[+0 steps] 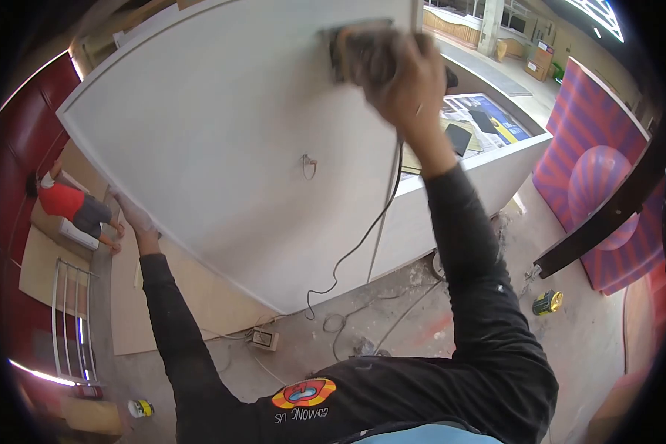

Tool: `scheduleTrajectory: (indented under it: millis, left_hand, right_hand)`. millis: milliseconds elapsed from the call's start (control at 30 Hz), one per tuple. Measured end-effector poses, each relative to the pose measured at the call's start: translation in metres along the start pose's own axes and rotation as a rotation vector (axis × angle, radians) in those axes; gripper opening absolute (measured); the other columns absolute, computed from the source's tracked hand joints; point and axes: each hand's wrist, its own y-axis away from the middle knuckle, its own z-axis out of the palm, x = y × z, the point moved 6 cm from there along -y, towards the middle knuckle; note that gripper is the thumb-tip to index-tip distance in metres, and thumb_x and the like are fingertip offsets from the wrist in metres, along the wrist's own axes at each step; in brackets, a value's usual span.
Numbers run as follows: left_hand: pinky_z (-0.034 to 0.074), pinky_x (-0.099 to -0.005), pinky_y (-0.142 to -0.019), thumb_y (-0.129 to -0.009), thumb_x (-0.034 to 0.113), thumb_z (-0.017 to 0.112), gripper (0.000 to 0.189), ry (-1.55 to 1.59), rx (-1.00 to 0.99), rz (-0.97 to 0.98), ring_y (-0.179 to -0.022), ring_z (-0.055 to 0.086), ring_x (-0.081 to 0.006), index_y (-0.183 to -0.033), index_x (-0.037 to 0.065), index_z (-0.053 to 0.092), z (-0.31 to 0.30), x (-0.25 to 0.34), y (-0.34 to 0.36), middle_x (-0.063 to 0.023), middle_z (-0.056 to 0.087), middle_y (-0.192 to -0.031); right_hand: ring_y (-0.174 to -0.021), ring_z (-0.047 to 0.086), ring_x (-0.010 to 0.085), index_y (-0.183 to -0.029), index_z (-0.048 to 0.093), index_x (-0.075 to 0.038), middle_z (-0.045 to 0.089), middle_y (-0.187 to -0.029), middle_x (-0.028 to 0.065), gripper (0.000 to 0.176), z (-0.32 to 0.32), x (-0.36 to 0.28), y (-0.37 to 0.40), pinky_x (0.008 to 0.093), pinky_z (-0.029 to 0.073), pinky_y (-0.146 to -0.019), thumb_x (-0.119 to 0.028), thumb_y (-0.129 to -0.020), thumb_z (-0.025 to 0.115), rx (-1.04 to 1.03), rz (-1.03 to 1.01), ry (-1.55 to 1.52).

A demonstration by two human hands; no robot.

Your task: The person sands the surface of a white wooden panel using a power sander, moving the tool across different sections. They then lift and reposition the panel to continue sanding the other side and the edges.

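My right hand (407, 85) is closed around an electric sander (370, 55), pressed to the upper right part of a large white panel (222, 140). Motion blurs the tool and the fingers. From it a black cord (383, 211) hangs down across the panel's face to the floor. On the panel's left edge lies my left hand (135, 212), dusty, its fingers stretched along the rim. A small hole with a thin wire loop (309, 166) shows near the panel's middle.
Right of the panel, a white box-like counter (466, 177) holds newspapers (488, 122). Cords and a socket box (265, 339) lie on the floor, with a can (547, 302) farther right. A person in a red shirt (61, 200) bends at far left, near a metal rack (74, 318).
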Motion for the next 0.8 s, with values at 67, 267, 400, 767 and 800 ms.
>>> scheduleTrajectory:
  millis: [67,267,400,767,800]
  left_hand:
    - [0.026,-0.0377,-0.123,-0.107,0.066,0.021,0.082,0.009,-0.014,0.021,-0.15,0.032,-0.0293,-0.162,0.005,0.024,0.0,-0.001,-0.004,-0.0111,0.03,-0.166]
    - [0.026,-0.0364,-0.123,-0.108,0.063,0.019,0.079,-0.036,-0.061,0.012,-0.149,0.033,-0.0273,-0.161,0.005,0.025,-0.007,-0.009,-0.011,-0.0106,0.032,-0.165]
    - [0.025,-0.0359,-0.123,-0.108,0.064,0.018,0.08,-0.08,-0.068,0.091,-0.149,0.033,-0.0269,-0.161,0.004,0.025,-0.015,-0.013,-0.019,-0.0109,0.032,-0.165]
    - [0.026,-0.0361,-0.123,-0.107,0.065,0.018,0.083,-0.12,-0.04,0.088,-0.148,0.033,-0.0269,-0.16,0.003,0.026,-0.009,-0.004,-0.015,-0.0117,0.031,-0.165]
    - [0.025,-0.036,-0.123,-0.107,0.066,0.018,0.083,-0.15,-0.027,0.093,-0.148,0.033,-0.027,-0.16,0.002,0.026,-0.01,-0.002,-0.015,-0.0119,0.031,-0.165]
  right_hand:
    - [-0.086,0.056,0.0364,-0.1,0.066,-0.015,0.057,-0.1,0.0129,0.032,0.001,-0.024,0.061,0.0457,0.049,-0.07,-0.015,-0.072,0.081,-0.115,0.049,0.005]
    - [-0.085,0.056,0.0354,-0.103,0.064,-0.015,0.057,-0.103,0.0137,0.037,-0.008,-0.043,0.188,0.0442,0.049,-0.068,-0.013,-0.071,0.082,-0.26,0.135,-0.022]
    - [-0.091,0.058,0.0357,-0.101,0.064,-0.01,0.058,-0.101,0.0159,0.03,-0.002,-0.023,0.125,0.0458,0.049,-0.077,-0.014,-0.076,0.079,-0.167,0.084,0.067]
    - [-0.089,0.053,0.0336,-0.103,0.066,-0.017,0.057,-0.105,0.0116,0.034,0.003,-0.056,0.153,0.0448,0.045,-0.077,-0.018,-0.074,0.083,-0.313,0.05,-0.001]
    - [-0.09,0.053,0.0335,-0.103,0.066,-0.018,0.056,-0.107,0.0115,0.034,0.001,-0.052,0.159,0.0449,0.044,-0.078,-0.019,-0.073,0.083,-0.337,0.048,0.019]
